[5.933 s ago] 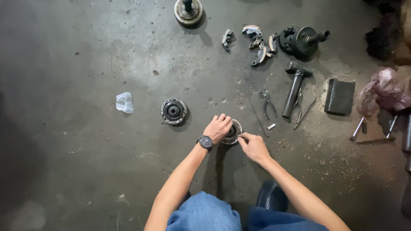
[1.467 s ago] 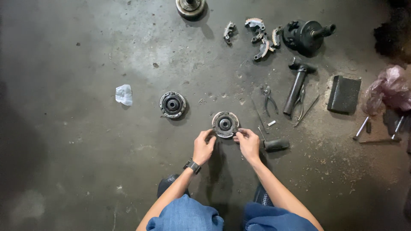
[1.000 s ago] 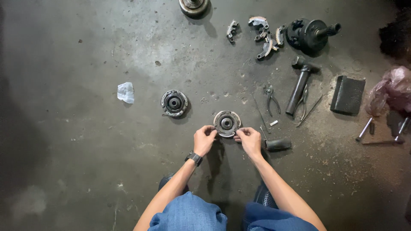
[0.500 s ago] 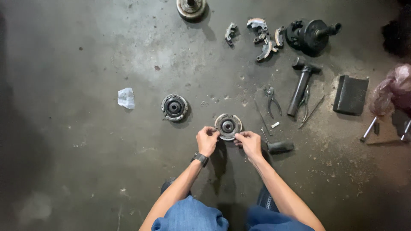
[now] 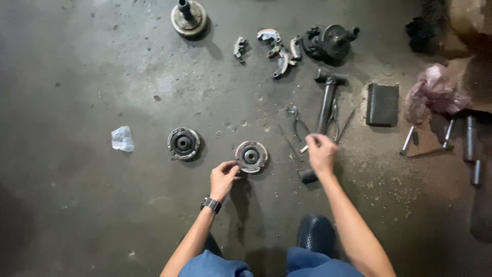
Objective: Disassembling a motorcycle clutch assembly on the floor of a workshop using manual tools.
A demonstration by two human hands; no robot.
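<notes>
A round metal hub disc (image 5: 251, 156) lies flat on the grey concrete floor in front of me. My left hand (image 5: 223, 177), with a dark watch on the wrist, touches the disc's lower left rim with its fingertips. My right hand (image 5: 321, 150) hovers to the right of the disc, fingers curled and blurred, just below the pliers (image 5: 296, 119) and the black hammer (image 5: 326, 100). A short dark cylinder (image 5: 307, 176) lies right under that hand. Whether the right hand holds anything cannot be told.
A second round hub (image 5: 183, 143) and a crumpled white scrap (image 5: 122, 139) lie to the left. Farther off are a flanged shaft part (image 5: 188, 17), curved brake shoes (image 5: 279, 48), a dark drum assembly (image 5: 328, 41), a black block (image 5: 382, 104), a pink bag (image 5: 434, 91) and several rods (image 5: 448, 134).
My right hand has left the disc's right edge and moved right and up toward the tools. The left hand stays at the disc's left rim. The view drifted slightly.
</notes>
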